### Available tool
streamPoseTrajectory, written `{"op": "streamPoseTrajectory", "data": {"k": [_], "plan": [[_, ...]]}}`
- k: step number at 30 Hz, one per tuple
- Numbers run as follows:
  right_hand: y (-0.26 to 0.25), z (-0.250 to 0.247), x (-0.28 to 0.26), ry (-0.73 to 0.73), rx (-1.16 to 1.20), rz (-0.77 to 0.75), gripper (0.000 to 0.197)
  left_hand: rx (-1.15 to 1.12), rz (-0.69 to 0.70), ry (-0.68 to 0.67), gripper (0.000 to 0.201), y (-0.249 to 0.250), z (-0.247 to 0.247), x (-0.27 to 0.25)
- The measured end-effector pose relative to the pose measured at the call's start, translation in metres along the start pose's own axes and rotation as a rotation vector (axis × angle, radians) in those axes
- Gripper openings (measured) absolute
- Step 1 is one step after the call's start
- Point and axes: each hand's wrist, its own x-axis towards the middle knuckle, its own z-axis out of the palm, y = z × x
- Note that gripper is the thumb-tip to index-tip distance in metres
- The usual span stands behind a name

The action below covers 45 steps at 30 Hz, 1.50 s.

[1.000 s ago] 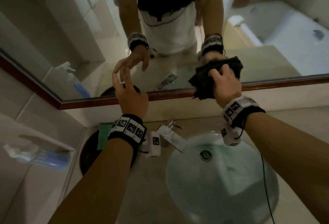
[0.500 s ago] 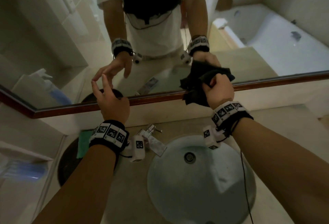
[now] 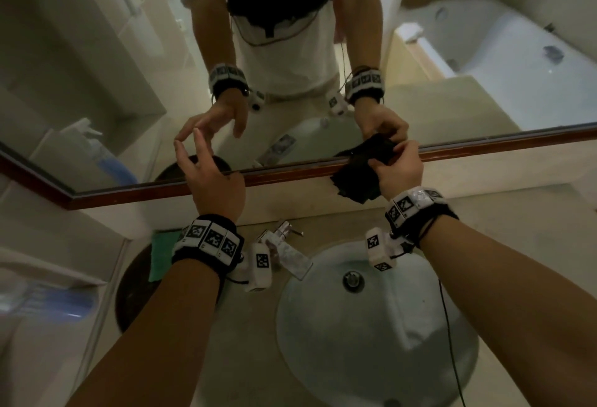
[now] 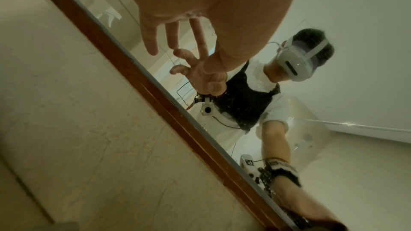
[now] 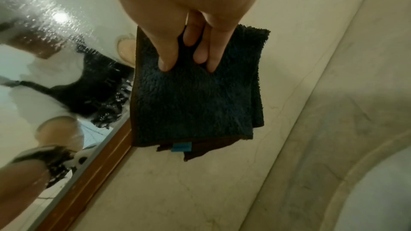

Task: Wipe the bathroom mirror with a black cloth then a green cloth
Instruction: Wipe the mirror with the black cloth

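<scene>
My right hand (image 3: 399, 167) grips a folded black cloth (image 3: 358, 177) against the bottom edge of the mirror (image 3: 290, 116), over its brown wooden frame (image 3: 290, 174). In the right wrist view my fingers (image 5: 166, 55) curl into the black cloth (image 5: 195, 97), which hangs below the frame onto the wall. My left hand (image 3: 206, 170) is raised before the mirror with its fingers spread and holds nothing; in the left wrist view the fingers (image 4: 173, 36) nearly touch their reflection. A green cloth (image 3: 161, 256) lies on a dark round tray (image 3: 132, 290) on the counter, left of the tap.
A round glass basin (image 3: 371, 326) sits below my arms with a metal tap (image 3: 284, 245) behind it. A spray bottle (image 3: 42, 303) with blue liquid stands on a ledge at the left. The glass by the cloth looks wet and streaked (image 5: 44, 24).
My right hand has slid the black cloth down the mirror onto the bottom frame. My left hand stays raised and spread at the glass.
</scene>
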Motion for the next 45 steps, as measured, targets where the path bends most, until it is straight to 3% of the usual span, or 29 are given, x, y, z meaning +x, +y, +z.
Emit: {"op": "streamPoseTrajectory", "data": {"k": [5,9,15,21,24,29,35,40,45], "plan": [[0.002,0.0,0.002,0.073,-0.008,-0.072,0.013,0.012,0.011,-0.019,0.091,-0.003,-0.001,0.0],[-0.001,-0.007,0.001,0.071,-0.006,-0.062,0.012,0.01,0.004,-0.028,0.093,-0.002,-0.002,0.0],[-0.028,-0.017,0.01,0.195,0.171,-0.034,0.008,-0.007,-0.019,-0.024,0.094,-0.001,0.003,0.001],[-0.044,-0.008,0.011,0.228,0.225,0.118,0.016,-0.008,-0.018,-0.017,0.093,-0.001,0.004,0.001],[-0.043,-0.007,0.008,0.173,0.29,0.185,0.016,0.006,-0.007,-0.022,0.094,-0.002,0.003,0.0],[-0.038,-0.003,-0.001,0.11,0.356,0.27,0.031,0.008,0.006,-0.022,0.094,-0.004,0.002,0.001],[-0.049,0.011,-0.015,0.054,0.431,0.297,0.027,0.033,0.034,-0.023,0.093,-0.009,-0.003,0.003],[-0.066,0.057,-0.043,-0.13,0.471,0.329,0.024,0.038,0.094,-0.054,0.093,-0.013,-0.019,0.004],[-0.098,0.107,-0.08,-0.26,0.549,0.362,0.02,0.074,0.164,-0.061,0.079,-0.039,-0.042,0.019]]}}
